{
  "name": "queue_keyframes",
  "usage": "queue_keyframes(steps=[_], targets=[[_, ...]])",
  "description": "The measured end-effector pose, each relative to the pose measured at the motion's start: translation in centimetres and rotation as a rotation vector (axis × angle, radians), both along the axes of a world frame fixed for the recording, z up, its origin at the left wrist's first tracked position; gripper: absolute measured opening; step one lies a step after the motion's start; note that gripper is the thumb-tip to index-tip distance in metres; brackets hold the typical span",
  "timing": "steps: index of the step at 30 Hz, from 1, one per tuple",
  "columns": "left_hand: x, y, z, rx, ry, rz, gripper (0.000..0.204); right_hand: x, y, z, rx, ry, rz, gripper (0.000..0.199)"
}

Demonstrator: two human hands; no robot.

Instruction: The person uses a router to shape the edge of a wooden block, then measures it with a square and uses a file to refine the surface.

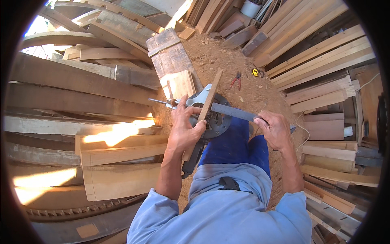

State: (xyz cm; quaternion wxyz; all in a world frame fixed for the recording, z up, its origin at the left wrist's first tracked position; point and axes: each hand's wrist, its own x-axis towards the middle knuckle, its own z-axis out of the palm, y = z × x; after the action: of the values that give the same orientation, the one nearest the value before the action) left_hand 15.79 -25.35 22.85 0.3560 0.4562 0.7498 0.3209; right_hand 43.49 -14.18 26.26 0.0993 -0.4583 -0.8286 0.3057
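A narrow wooden strip [211,91] runs slantwise in front of me, its lower part passing under my left hand [185,126]. That hand is closed on the strip, with thumb and fingertips against it. My right hand [276,129] grips one end of a long flat grey metal bar [235,111]. The bar's other end meets the strip from the right. Beneath both lies a power tool with a round dark base [221,127], near my thighs. A light grey metal piece [200,97] and a thin metal rod [157,101] show beyond my left fingers. The exact kind of bar is unclear.
Pliers with red handles [236,80] and a yellow tape measure [255,72] lie on the sawdust-covered ground [219,53]. A worn plank [167,55] stretches ahead. Timber stacks [122,152] crowd the left, and more boards [325,122] the right. A white bucket [250,8] stands far off.
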Motion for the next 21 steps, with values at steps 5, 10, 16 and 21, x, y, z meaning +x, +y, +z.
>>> queue_keyframes(steps=[5, 10, 16, 21], targets=[[-0.2, 0.1, -0.2, -0.008, 0.031, -0.005, 0.033, -0.6, 0.1, -0.6, -0.015, 0.021, 0.004, 0.028], [-0.2, 0.2, 0.0, -0.002, -0.019, 0.006, 0.034, -0.7, 0.1, -0.9, -0.024, 0.008, 0.025, 0.028], [-0.1, 0.3, 0.1, -0.001, -0.029, -0.003, 0.034, -0.7, 0.3, -1.3, -0.023, 0.014, 0.030, 0.029], [0.1, 0.4, 0.2, -0.035, 0.022, -0.009, 0.035, -0.5, 0.3, -1.4, -0.038, 0.020, 0.016, 0.029]])
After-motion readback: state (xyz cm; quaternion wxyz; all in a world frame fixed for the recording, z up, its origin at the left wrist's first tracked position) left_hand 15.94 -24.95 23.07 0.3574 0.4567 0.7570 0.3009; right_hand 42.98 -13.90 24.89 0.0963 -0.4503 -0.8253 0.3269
